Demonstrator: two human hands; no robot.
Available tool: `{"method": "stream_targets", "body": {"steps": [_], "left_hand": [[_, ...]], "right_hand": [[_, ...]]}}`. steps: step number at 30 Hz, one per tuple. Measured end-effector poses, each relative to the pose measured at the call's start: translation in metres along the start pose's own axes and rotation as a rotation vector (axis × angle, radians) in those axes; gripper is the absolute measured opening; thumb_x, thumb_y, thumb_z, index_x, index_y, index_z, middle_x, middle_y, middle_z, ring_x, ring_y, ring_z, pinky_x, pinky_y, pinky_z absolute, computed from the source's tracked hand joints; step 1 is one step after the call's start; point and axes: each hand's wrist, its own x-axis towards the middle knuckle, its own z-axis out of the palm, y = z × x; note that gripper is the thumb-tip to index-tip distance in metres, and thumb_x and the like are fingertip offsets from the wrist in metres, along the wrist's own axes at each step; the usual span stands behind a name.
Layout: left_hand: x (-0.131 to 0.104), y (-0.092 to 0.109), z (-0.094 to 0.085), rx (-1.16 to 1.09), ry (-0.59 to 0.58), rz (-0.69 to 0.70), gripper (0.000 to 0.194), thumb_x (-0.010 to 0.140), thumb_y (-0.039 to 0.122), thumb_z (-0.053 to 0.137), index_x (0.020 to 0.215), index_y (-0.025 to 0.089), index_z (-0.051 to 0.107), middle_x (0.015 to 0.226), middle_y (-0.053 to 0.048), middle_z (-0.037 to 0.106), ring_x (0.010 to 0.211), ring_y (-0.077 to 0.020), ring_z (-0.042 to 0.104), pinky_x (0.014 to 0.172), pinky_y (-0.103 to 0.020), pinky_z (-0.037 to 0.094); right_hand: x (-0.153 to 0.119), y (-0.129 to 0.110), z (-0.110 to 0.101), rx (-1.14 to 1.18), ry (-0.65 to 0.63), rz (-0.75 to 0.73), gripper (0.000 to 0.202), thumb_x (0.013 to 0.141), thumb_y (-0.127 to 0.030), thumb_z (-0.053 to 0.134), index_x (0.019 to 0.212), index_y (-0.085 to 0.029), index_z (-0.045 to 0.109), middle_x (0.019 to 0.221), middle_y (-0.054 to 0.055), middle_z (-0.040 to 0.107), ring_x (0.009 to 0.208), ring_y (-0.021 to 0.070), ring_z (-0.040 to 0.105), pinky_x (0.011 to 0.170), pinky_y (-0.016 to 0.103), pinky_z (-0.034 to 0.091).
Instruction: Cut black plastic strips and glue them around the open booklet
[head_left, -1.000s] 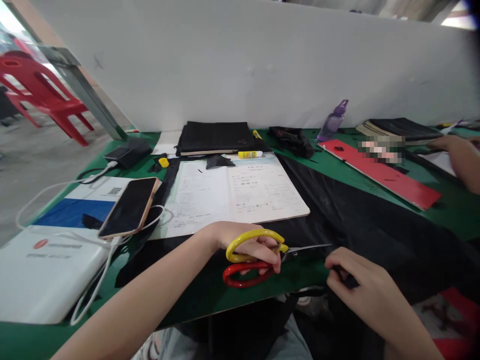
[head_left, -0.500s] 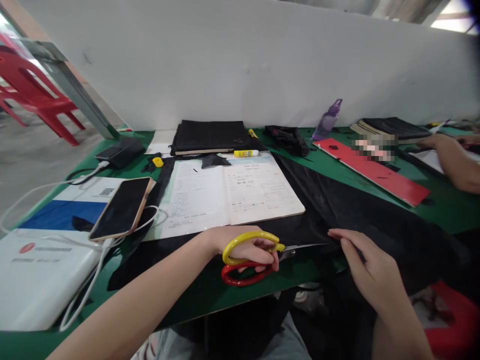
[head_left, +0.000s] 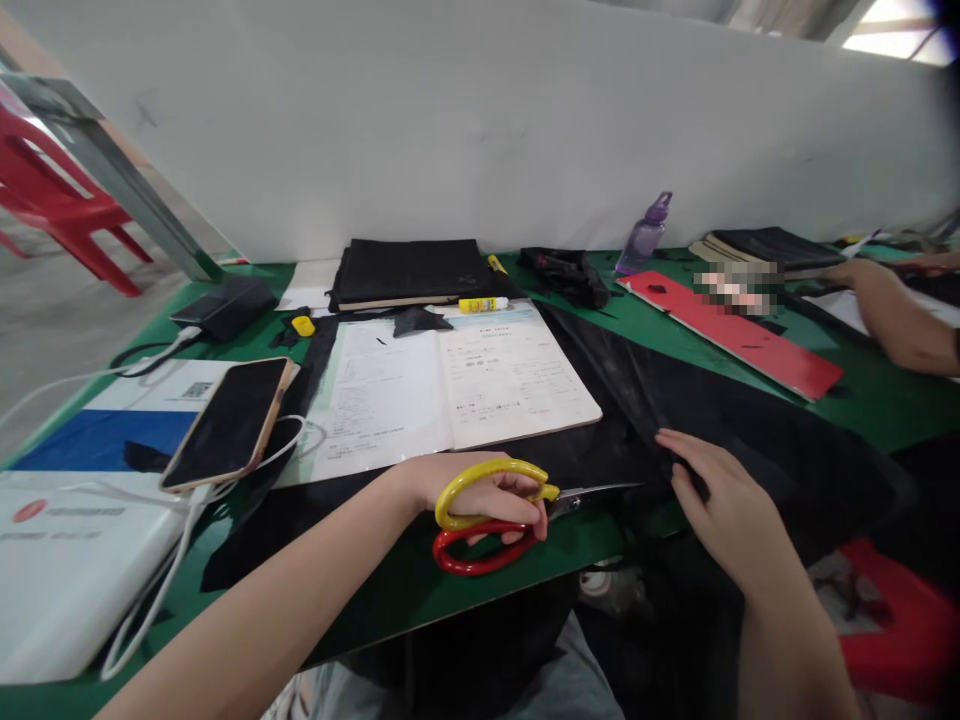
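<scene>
And the count is on: two hands of the wearer in play, left hand and right hand! One pair of scissors, and it has two loops, one yellow, one red. Here's one phone, one black power adapter, one purple bottle. One open notebook shows two pages, and two black-covered stacks make the tally: one near stack, one far stack. One red strip, one yellow cap, one glue stick in full view; the small yellow item behind is too hidden to class.
</scene>
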Motion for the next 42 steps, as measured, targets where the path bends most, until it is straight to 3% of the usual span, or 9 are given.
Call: {"method": "stream_targets", "body": {"steps": [2,5,8,16,20,27,33,38,42], "left_hand": [[0.001,-0.002,-0.001,-0.035,-0.011,-0.001,0.019,0.085,0.026,0.055,0.089,0.016,0.071,0.066,0.002,0.056,0.054,-0.0078,0.050,0.049,-0.016,0.042],[0.003,-0.006,-0.002,-0.064,-0.035,0.000,0.021,0.087,0.028,0.054,0.091,0.016,0.070,0.067,0.001,0.058,0.051,-0.0070,0.048,0.049,-0.017,0.040],[0.003,-0.008,-0.003,-0.077,-0.050,0.003,0.022,0.089,0.029,0.053,0.095,0.017,0.070,0.071,0.000,0.061,0.050,-0.0067,0.049,0.048,-0.018,0.039],[0.002,-0.007,0.000,-0.057,-0.067,-0.023,0.030,0.093,0.036,0.048,0.077,0.017,0.065,0.064,0.002,0.058,0.043,-0.0074,0.044,0.043,-0.021,0.036],[0.002,-0.004,-0.001,0.033,-0.080,0.004,0.022,0.085,0.035,0.063,0.073,0.017,0.067,0.060,0.003,0.054,0.051,-0.0083,0.045,0.049,-0.021,0.036],[0.008,-0.001,-0.006,0.030,-0.162,0.073,0.034,0.091,0.030,0.050,0.065,0.016,0.066,0.055,0.001,0.052,0.051,-0.0098,0.043,0.051,-0.023,0.036],[0.012,-0.009,-0.007,-0.001,-0.140,0.038,0.038,0.092,0.035,0.047,0.062,0.017,0.060,0.052,0.001,0.053,0.050,-0.0112,0.047,0.052,-0.023,0.039],[0.007,-0.002,-0.001,0.057,-0.117,0.015,0.049,0.098,0.035,0.037,0.061,0.018,0.065,0.054,0.000,0.058,0.054,-0.0112,0.054,0.063,-0.023,0.045],[0.004,0.009,0.000,0.159,-0.167,0.030,0.047,0.099,0.038,0.035,0.076,0.017,0.071,0.063,-0.001,0.065,0.062,-0.0133,0.060,0.065,-0.024,0.047]], "right_hand": [[0.001,-0.009,-0.008,0.051,0.047,-0.111,0.026,0.084,-0.015,0.052,0.106,-0.023,0.062,0.107,0.006,0.067,0.103,0.0223,0.062,0.093,0.041,0.048],[0.000,-0.021,-0.015,0.097,-0.085,-0.208,0.026,0.078,-0.013,0.059,0.101,-0.025,0.063,0.101,0.004,0.065,0.097,0.0218,0.061,0.085,0.039,0.049],[-0.003,-0.024,-0.014,0.074,-0.184,-0.205,0.022,0.081,-0.016,0.061,0.101,-0.025,0.065,0.098,0.004,0.066,0.090,0.0203,0.062,0.079,0.037,0.049],[-0.006,-0.018,-0.011,0.069,-0.109,-0.252,0.015,0.086,-0.014,0.061,0.094,-0.023,0.069,0.090,0.002,0.069,0.081,0.0164,0.063,0.075,0.034,0.047],[-0.006,-0.022,-0.014,0.068,-0.169,-0.261,0.019,0.084,-0.010,0.058,0.097,-0.022,0.067,0.092,0.003,0.068,0.084,0.0175,0.062,0.077,0.036,0.048],[-0.014,-0.073,-0.007,0.244,0.181,-0.384,0.027,0.074,-0.009,0.064,0.097,-0.022,0.060,0.075,0.002,0.065,0.068,0.0175,0.058,0.071,0.039,0.049],[-0.014,-0.128,0.020,0.309,0.017,-0.604,0.028,0.082,-0.028,0.070,0.105,-0.014,0.063,0.062,-0.002,0.061,0.058,0.0141,0.053,0.060,0.033,0.043],[-0.015,-0.134,0.028,0.320,-0.014,-0.563,0.013,0.088,-0.016,0.062,0.100,-0.013,0.064,0.067,-0.001,0.065,0.060,0.0117,0.055,0.061,0.031,0.042],[-0.016,-0.131,0.024,0.338,-0.077,-0.588,0.009,0.089,-0.016,0.060,0.097,-0.013,0.064,0.070,0.000,0.068,0.062,0.0126,0.058,0.061,0.032,0.042]]}}
